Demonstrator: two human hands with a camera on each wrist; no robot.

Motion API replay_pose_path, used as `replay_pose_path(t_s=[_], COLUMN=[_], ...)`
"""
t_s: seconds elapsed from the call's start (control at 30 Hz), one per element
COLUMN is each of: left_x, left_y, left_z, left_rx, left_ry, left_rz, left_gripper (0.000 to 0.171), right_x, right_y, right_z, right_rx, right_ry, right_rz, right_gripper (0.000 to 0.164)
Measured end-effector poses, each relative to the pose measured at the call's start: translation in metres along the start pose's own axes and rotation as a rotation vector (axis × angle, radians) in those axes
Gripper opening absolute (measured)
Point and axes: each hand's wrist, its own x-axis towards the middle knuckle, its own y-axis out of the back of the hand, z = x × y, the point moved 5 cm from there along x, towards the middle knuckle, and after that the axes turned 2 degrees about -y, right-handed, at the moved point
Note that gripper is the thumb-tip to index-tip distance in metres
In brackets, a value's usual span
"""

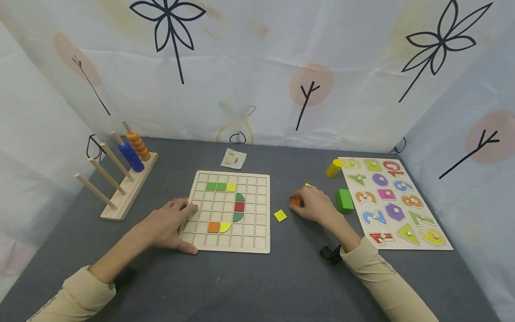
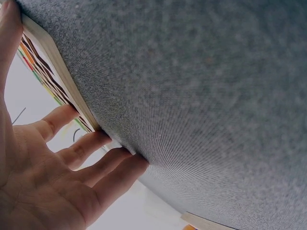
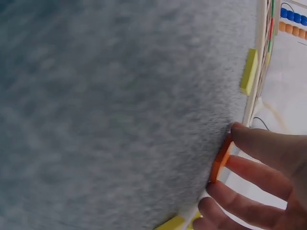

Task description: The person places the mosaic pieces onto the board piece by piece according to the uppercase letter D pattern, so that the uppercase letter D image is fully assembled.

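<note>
Wooden grid board (image 1: 257, 205) lies flat on a gray tabletop (image 1: 249, 286), several colored tiles (image 1: 239, 206) set in its cells. A left hand (image 1: 166, 226) rests at its left edge, fingers loosely spread; a right hand (image 1: 311, 205), off the board's right side, pinches an orange square tile (image 1: 295, 202) between thumb and fingers, near a loose yellow square tile (image 1: 280, 215).

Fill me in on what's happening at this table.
A person is working with a square wooden board and small coloured tiles. The left hand rests against the board's left side, fingers spread. The right hand, off to the right of the board, pinches an orange tile. A yellow tile lies on the table between that hand and the board. Green, yellow, red and orange tiles already sit on the grid, with many squares unfilled.
</note>
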Motion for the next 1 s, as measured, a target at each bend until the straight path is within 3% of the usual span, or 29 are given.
replay_pose_path(t_s=[0.2,0.5,1.0], left_x=[0.001,0.000,0.000], left_y=[-0.001,0.000,-0.001], left_z=[0.000,0.000,-0.001], left_rx=[0.004,0.008,0.010], left_ry=[0.006,0.002,0.007], left_rz=[-0.005,0.001,-0.005], left_gripper=[0.113,0.112,0.113], right_x=[0.003,0.002,0.008], right_y=[-0.002,0.001,0.001], right_z=[-0.001,-0.009,-0.065], right_rx=[0.006,0.004,0.057], right_ry=[0.019,0.033,0.106], right_rz=[-0.031,0.001,0.016], right_gripper=[0.025,0.021,0.022])
